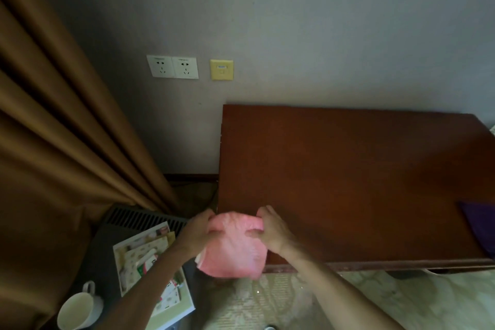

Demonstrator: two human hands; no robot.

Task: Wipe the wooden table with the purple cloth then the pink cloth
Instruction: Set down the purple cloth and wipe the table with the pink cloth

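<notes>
Both my hands hold the pink cloth (233,246) at the near left corner of the wooden table (348,169). My left hand (198,230) grips its left upper edge and my right hand (270,230) grips its right upper edge. The cloth is bunched between them and its lower part hangs past the table's front edge. The purple cloth (479,228) lies flat on the table at the far right, partly cut off by the frame edge.
A brown curtain (53,142) hangs at the left. A dark low unit (144,217) beside the table carries leaflets (144,257) and a white cup (77,311). Wall sockets (172,66) sit above it. Patterned carpet (401,300) lies below.
</notes>
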